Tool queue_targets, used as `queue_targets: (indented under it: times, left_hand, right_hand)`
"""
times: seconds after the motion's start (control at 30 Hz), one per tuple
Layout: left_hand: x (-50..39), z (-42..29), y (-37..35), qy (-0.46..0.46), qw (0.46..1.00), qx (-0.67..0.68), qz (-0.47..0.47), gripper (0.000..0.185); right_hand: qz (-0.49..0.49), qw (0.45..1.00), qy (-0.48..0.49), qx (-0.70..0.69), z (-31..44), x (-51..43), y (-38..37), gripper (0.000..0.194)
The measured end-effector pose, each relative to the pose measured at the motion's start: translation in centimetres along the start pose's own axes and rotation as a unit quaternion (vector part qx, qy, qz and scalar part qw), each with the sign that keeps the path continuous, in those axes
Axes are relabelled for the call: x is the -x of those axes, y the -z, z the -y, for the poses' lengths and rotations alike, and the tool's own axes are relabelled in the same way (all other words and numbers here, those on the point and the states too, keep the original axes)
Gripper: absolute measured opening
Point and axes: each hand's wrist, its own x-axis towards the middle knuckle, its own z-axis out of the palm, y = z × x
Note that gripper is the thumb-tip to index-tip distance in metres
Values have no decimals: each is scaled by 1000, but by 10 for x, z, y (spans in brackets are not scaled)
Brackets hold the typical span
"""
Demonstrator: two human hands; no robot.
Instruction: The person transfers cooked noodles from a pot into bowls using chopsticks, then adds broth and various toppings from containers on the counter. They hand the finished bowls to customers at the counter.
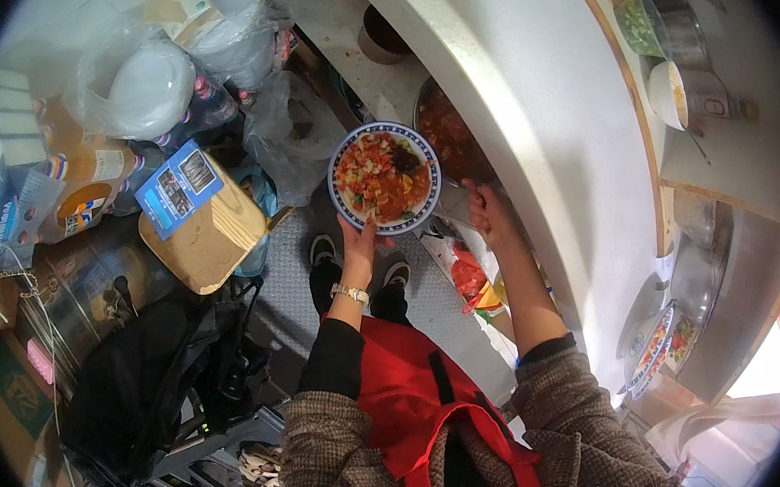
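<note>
My left hand (357, 252) grips the near rim of a white bowl (433, 169) with a blue patterned edge. Noodles (362, 207) show in it under red tomato-like sauce, chopped vegetables and a dark brown paste. The bowl is held up above the floor, beside a metal pot (417, 103) of chunky red stew (446, 129). My right hand (489, 214) has its fingers curled at the near side of that pot. Whatever lies inside those fingers is hidden. Part of the pot is covered by a curved white ledge (523, 90).
A brown metal pot (377, 37) stands on the counter beyond. To the left are bagged white containers (153, 87), drink bottles (95, 177), a wooden stool (186, 245) and a black bag (136, 387). Right of the ledge, a shelf holds chopped greens (640, 26) and a white bowl (666, 97).
</note>
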Motion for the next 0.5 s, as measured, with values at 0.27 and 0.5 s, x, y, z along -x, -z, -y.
queue_targets:
  times: [0.27,0.5]
  left_hand:
    - [-1,-7,-4,27,999,-1,22,58]
    - [4,-8,-18,13,1000,9,0,54]
  right_hand:
    - [22,997,-53,53,-10,107,-15,30]
    - [30,973,-12,228,-78,131,-41,26]
